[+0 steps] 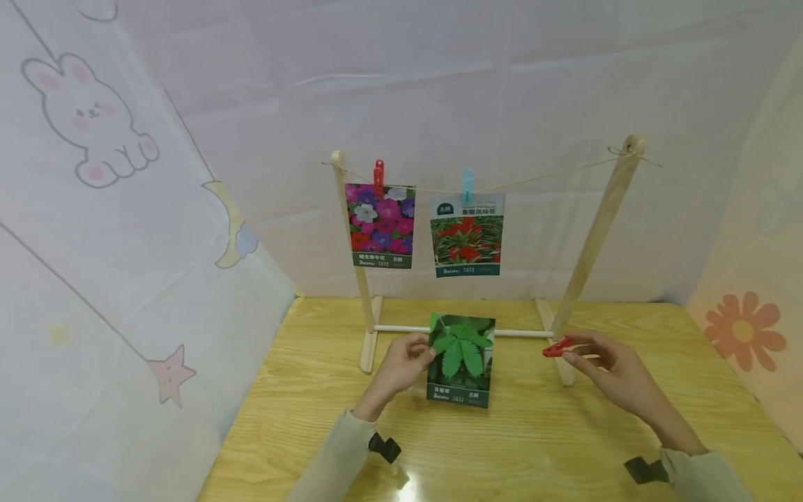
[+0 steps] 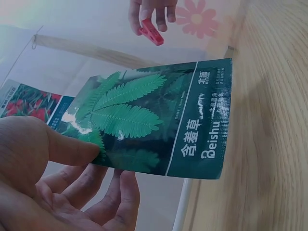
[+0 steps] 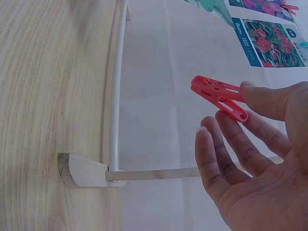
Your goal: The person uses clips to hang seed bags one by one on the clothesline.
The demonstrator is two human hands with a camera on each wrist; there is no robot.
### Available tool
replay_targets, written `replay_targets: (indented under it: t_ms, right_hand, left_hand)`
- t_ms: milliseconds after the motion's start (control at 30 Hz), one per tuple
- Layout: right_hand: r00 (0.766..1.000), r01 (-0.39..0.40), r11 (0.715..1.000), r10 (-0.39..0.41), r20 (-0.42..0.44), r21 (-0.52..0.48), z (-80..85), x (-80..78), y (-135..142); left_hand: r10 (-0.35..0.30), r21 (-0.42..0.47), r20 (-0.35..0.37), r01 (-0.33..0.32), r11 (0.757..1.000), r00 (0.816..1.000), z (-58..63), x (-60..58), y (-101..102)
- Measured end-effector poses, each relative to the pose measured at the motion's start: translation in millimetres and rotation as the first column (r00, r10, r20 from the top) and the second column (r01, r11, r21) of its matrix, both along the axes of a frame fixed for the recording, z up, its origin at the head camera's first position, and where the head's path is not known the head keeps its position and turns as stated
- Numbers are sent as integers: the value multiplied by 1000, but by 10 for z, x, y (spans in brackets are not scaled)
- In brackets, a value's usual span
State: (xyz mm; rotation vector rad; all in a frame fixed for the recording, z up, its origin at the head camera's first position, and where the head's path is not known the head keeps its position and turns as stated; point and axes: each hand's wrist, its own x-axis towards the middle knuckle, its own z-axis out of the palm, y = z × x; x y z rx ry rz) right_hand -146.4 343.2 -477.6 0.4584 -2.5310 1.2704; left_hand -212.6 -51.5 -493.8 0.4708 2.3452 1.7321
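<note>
My left hand [image 1: 404,362] pinches a green seed packet [image 1: 461,359] by its left edge, thumb on the front and fingers behind. Green fern-like leaves are printed on it, and it is held upright above the table. To the right, my right hand [image 1: 611,366] pinches a red clothespin [image 3: 219,96] by its handle ends between thumb and fingers. Behind them, a petunia packet [image 1: 383,226] hangs from a string [image 1: 548,174] under another red clothespin [image 1: 379,178]. Beside it a packet with red flowers [image 1: 467,237] hangs under a blue clothespin [image 1: 468,187].
Two wooden posts [image 1: 599,230] on feet hold up the string, joined low down by a white rod [image 1: 401,328]. The stand is on a wood-grain table [image 1: 301,418]. A pale printed cloth [image 1: 251,104] hangs behind and at the sides.
</note>
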Motion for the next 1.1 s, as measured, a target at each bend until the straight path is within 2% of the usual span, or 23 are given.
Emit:
replay_targets:
  t_ms: [367, 500, 767, 1100]
  right_hand:
    - [1000, 25, 999, -24, -6, 25, 161, 37, -13]
    - [999, 39, 999, -39, -8, 30, 222, 60, -4]
    - [997, 24, 1000, -24, -69, -1, 260, 58, 5]
    - [996, 79, 996, -77, -42, 51, 413, 75, 46]
  left_hand:
    - [1, 38, -18, 0, 999, 1000, 123, 40, 77]
    - [8, 26, -12, -8, 1000, 1000, 173, 32, 129]
    - [15, 2, -33, -15, 1000, 999, 226, 1, 250]
    - [24, -46, -71, -27, 999, 997, 351, 16, 335]
